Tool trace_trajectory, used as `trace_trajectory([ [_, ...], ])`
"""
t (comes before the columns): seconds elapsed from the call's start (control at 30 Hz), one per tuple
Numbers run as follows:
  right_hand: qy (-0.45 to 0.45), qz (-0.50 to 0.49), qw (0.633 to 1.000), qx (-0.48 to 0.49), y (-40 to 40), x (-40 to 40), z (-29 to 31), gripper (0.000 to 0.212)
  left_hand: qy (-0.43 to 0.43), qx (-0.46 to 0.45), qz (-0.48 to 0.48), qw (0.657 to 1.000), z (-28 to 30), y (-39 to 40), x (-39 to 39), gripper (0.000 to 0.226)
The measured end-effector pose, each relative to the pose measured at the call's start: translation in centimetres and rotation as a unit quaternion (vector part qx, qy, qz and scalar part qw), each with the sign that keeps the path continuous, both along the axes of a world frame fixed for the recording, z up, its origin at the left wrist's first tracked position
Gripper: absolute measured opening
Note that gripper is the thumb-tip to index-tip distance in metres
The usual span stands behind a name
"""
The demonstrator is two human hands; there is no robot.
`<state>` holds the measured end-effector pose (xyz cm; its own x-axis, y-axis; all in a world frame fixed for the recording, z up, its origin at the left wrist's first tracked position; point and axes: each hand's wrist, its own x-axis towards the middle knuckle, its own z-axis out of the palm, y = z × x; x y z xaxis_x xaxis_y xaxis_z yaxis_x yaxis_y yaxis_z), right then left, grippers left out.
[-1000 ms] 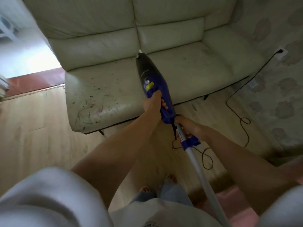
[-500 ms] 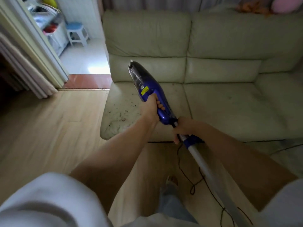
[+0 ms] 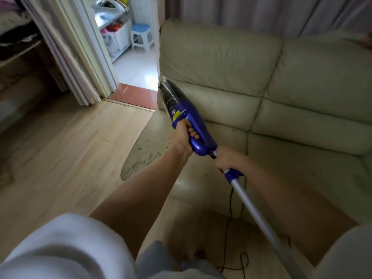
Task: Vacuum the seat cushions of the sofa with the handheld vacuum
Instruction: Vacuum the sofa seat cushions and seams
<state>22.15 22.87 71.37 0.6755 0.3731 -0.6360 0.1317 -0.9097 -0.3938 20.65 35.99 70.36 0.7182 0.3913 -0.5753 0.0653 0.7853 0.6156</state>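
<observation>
Vacuum [image 3: 184,115] position: raised in the air above the left seat cushion [image 3: 159,146] of the sofa [image 3: 221,63], nozzle clear of the surface. The blue body runs on a diagonal, its long axis going from the dark nozzle end at upper left down to the silver tube [image 3: 259,216] at lower right, which passes back toward the person.

Left hand [image 3: 182,137]: fingers curled fully round the loop handle of the body, carrying the forward weight. Right hand [image 3: 226,159]: wrapped round the joint just behind the body, where the tube begins; the fingertips are hidden. The left hand is the nearer one to the nozzle and would steer it.

Cushion lies below and ahead of both hands. Dark debris [image 3: 150,156] is scattered over its front left part, beneath the left forearm. The nozzle points away from this debris, toward the backrest. Judgement: the nozzle must tip downward and draw back toward the front edge to reach it. A black cord [image 3: 229,224] trails on the floor.
</observation>
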Motion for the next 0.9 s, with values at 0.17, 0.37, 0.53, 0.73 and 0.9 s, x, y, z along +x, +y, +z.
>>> trace_trajectory([
  [0.17, -0.041, 0.044, 0.997, -0.054, 1.9, 4.8, -0.3, 0.009, -0.021, -0.029, 0.017, 0.999, -1.0, 1.5, 4.2, 0.030],
  [0.37, -0.083, 0.088, 0.984, -0.128, 4.7, 10.5, -1.2, 0.015, -0.023, -0.078, 0.039, 0.996, -3.9, 4.0, 9.7, 0.031],
  [0.53, -0.105, 0.098, 0.982, -0.127, 7.9, 15.5, -1.7, 0.025, -0.014, -0.117, 0.062, 0.991, -5.4, 6.8, 13.8, 0.033],
  [0.73, -0.104, 0.076, 0.982, -0.138, 10.7, 19.2, -2.6, 0.008, 0.001, -0.113, 0.071, 0.991, -5.5, 9.4, 17.4, 0.031],
  [0.9, -0.098, 0.088, 0.979, -0.153, 10.8, 20.5, -3.0, 0.014, 0.042, -0.103, 0.070, 0.991, -6.2, 9.3, 18.4, 0.030],
])
